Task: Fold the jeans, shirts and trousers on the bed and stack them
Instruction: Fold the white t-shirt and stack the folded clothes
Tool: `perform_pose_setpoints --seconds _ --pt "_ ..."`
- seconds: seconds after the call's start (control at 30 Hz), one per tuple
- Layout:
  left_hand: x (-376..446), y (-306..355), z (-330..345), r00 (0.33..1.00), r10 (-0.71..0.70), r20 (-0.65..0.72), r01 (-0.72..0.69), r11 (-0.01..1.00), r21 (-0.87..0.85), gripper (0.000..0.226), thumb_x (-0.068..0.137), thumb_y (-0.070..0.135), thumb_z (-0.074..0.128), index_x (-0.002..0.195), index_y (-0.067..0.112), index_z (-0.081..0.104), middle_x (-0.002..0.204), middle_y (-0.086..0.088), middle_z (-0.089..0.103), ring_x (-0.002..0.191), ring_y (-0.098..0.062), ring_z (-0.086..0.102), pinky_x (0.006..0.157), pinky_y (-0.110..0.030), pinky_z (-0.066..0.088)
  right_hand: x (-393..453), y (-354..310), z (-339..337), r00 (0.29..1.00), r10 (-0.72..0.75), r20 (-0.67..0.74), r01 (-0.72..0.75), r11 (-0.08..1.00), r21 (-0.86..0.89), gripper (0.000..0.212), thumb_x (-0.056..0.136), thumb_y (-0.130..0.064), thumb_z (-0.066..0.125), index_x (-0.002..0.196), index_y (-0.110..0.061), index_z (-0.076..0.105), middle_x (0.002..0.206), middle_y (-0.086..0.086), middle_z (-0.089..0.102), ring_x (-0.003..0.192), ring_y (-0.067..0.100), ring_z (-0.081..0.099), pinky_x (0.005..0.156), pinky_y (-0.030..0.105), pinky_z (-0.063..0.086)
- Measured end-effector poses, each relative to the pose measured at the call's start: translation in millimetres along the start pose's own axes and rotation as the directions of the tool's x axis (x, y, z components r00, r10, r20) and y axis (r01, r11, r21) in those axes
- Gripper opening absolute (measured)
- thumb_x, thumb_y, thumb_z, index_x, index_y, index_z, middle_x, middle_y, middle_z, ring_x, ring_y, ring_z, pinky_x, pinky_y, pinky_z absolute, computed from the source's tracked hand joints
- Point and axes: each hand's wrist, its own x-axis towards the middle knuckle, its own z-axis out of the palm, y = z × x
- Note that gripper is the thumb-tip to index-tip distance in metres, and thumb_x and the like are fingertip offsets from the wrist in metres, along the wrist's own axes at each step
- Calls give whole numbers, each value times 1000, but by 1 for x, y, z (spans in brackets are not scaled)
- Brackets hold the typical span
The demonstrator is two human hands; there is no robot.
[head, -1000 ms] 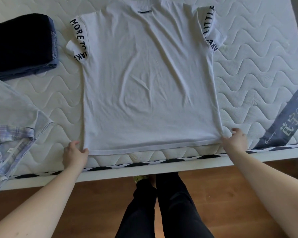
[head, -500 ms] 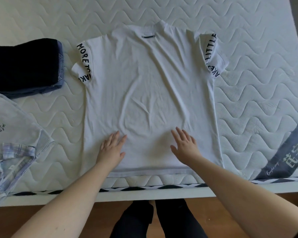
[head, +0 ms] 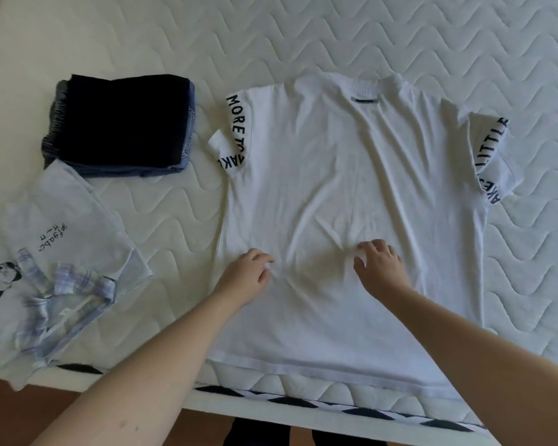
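Observation:
A white T-shirt [head: 351,175] with black lettering on both sleeves lies flat, back up, collar away from me, on the quilted white mattress [head: 303,37]. My left hand [head: 247,276] rests on the shirt's lower middle, fingers curled, pinching the cloth; creases fan out from its fingertips. My right hand [head: 380,268] lies a little to the right, fingers curled the same way, pinching a small ridge of fabric. A folded stack of dark trousers and blue jeans [head: 123,127] stands at the far left.
A pale blue shirt [head: 52,252] with a cartoon print and a checked collar lies loosely folded at the left, by the mattress's near edge [head: 303,400]. Wooden floor and my dark-trousered legs show below that edge. Bare mattress stretches beyond and to the right of the T-shirt.
Both hands left the hem corners, slid up over the shirt with flat fingers, and now curl and pinch the cloth at its middle. The view has shifted to the left and forward.

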Motion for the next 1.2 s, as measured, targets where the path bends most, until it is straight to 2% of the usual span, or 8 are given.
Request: perform_pose_setpoints --seconds 0.33,0.5,0.6,0.7,0.87,1.03,1.13,1.2 --pt "132 -70 -139 879 -335 -340 254 931 -260 43 97 22 50 138 14 43 135 -12 51 116 -30 56 89 -33 43 86 -136 -29 986 -161 37 152 973 171 50 99 -27 50 147 -20 41 149 7 42 133 29 42 109 40 35" --pt "199 -72 -173 856 -460 -235 361 858 -365 63 97 32 54 150 10 29 150 -11 38 134 -28 42 104 -33 36 120 -174 -28 974 -217 66 194 949 248 56 99 -26 50 152 -19 31 155 3 35 139 25 38 114 37 31" --pt "219 -80 -176 836 -533 -132 438 792 -424 51 92 33 63 134 7 51 130 -12 59 109 -28 63 86 -31 49 142 -189 -29 964 -255 75 229 940 253 59 100 -27 50 154 -20 27 158 1 30 138 23 39 114 35 31" --pt "219 -88 -172 838 -544 -51 464 758 -459 39 89 25 68 121 4 63 114 -13 67 101 -28 66 84 -34 54 161 -205 -31 963 -258 78 223 925 307 61 100 -25 49 155 -21 23 160 -1 27 142 19 33 111 28 27" --pt "199 -91 -177 822 -518 -238 359 795 -490 21 93 21 56 98 1 61 100 -15 64 88 -30 61 70 -36 46 190 -232 -36 976 -206 76 153 885 440 64 100 -25 48 156 -27 18 157 -1 31 136 20 41 111 35 35" --pt "164 -87 -175 765 -511 -392 272 808 -522 15 91 24 51 100 12 52 97 -2 54 78 -17 53 57 -26 35 204 -254 -40 982 -112 153 -25 724 690 62 99 -25 43 154 -39 19 144 -5 45 107 8 46 76 13 38" --pt "155 -88 -170 717 -629 -300 346 695 -630 17 90 18 53 105 13 48 94 1 54 72 -12 51 55 -25 34 211 -256 -43 972 -90 219 -120 608 784 62 97 -23 43 154 -36 23 150 -8 40 132 15 42 111 32 33" --pt "154 -93 -167 716 -667 -206 424 650 -631 32 88 10 56 118 13 46 103 -1 52 82 -19 51 65 -27 39 213 -253 -44 964 -73 257 -180 530 828 60 97 -18 45 154 -31 28 151 -7 41 138 18 38 119 42 25"
